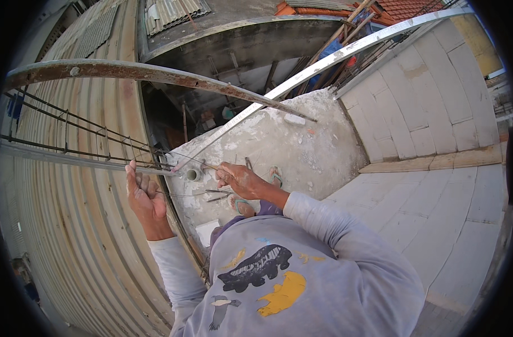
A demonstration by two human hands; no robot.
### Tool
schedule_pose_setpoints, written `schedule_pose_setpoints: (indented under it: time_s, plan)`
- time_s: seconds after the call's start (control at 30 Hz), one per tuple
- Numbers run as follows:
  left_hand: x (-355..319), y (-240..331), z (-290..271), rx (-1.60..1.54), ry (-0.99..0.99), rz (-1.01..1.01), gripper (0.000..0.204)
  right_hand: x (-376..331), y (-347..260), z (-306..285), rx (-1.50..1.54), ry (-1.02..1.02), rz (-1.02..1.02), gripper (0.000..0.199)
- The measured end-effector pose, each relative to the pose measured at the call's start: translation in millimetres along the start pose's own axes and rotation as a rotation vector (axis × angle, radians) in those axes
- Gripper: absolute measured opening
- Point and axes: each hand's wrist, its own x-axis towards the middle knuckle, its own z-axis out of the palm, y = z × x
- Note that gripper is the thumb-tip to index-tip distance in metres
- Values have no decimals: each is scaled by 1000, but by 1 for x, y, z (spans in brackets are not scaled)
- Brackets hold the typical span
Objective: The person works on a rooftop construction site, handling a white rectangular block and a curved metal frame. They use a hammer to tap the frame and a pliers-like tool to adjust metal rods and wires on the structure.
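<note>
Rebar cage [82, 137] runs out to my left as a long bundle of dark bars with thin stirrups crossing them, and its near end stops just in front of my two hands. Its long axis goes left to right across my view, tipped slightly down toward me, lying along the grey rail [71, 157] below it.

My left hand [145, 196] is the nearer one. It sits right under the cage end, palm turned up, fingers curled loosely around the lowest bar and rail, thumb side toward me. I judge this a light steadying grip rather than a hard clamp, though the fingertips are hidden behind the bar.

My right hand [238, 180] is just to the right of the cage end, apart from the bars themselves. Its fingers are pressed together in a pinch on a thin wire [197, 160] that leads up and left into the last stirrup. A second wire [194, 195] trails between my hands, lower down.

So the tie point lies between the hands: left of my right fingers, just above and right of my left palm. Below are the concrete slab [290, 140] and my sandalled feet [242, 206]; wooden formwork [71, 236] curves away on the left.
</note>
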Motion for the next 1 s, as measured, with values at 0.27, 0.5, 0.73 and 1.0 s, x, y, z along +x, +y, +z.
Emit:
schedule_pose_setpoints:
  time_s: [0.27,0.5,0.73,1.0]
  plan:
    - [-7,10,-39,-247,30,-130,34,-12,-12,10,-80,-113,178,31]
    - [-1,29,-55,-121,72,74,25,-3,-14,9,-201,-163,-15,32]
    - [5,33,-58,-129,203,187,24,25,-21,-17,-155,-320,28,31]
    - [13,16,-18,-141,364,341,29,62,10,-89,-221,-443,-231,32]
